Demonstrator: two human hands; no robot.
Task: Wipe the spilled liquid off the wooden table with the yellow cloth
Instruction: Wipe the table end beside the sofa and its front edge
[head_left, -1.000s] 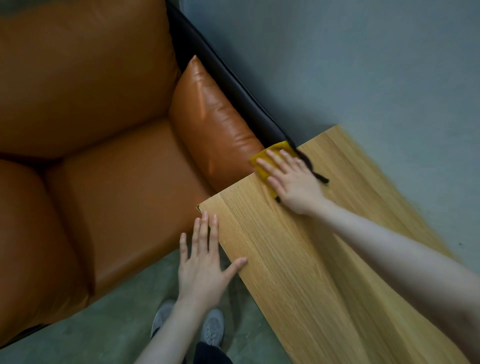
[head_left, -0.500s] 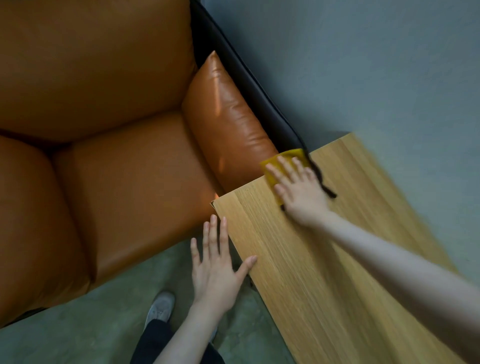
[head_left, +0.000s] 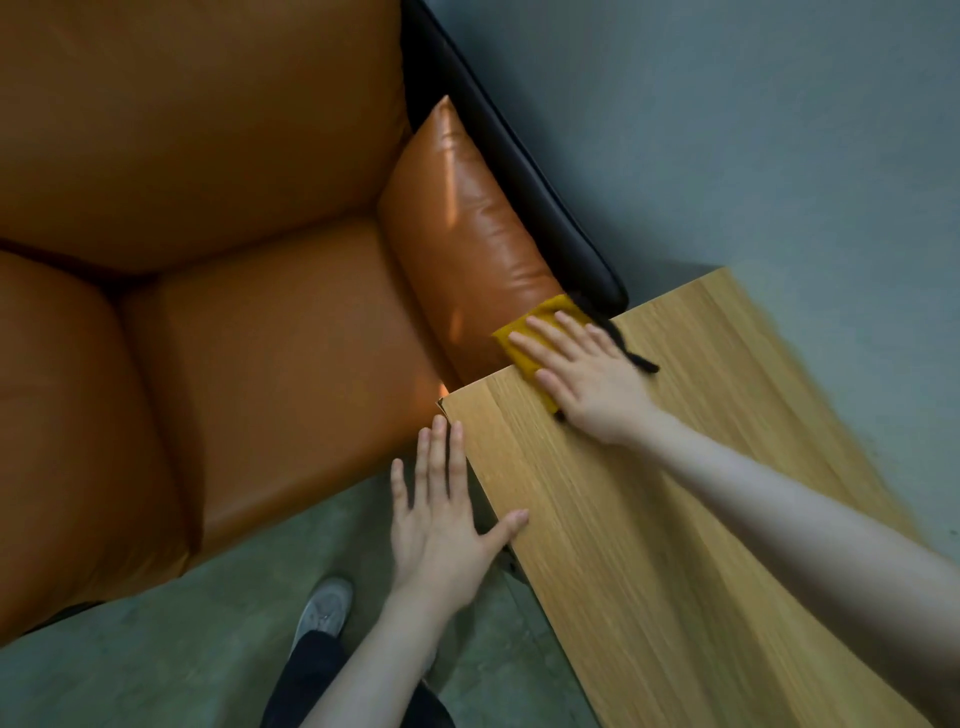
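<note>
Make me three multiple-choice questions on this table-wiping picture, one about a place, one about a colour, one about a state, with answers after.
1. Where is the yellow cloth?
A. at the wooden table's far edge beside the orange leather sofa
B. on the grey floor
C. on the sofa seat

2. What colour is the sofa?
A. green
B. orange-brown
C. white

3. What is the right hand doing?
A. lifting the cloth in the air
B. pressing flat on the cloth
C. hanging free of the table

Answers: 1 A, the cloth overhangs the wooden table next to the sofa's arm cushion. 2 B, the leather is orange-brown. 3 B, fingers lie spread on the cloth; the left hand is open at the table's side edge.
</note>
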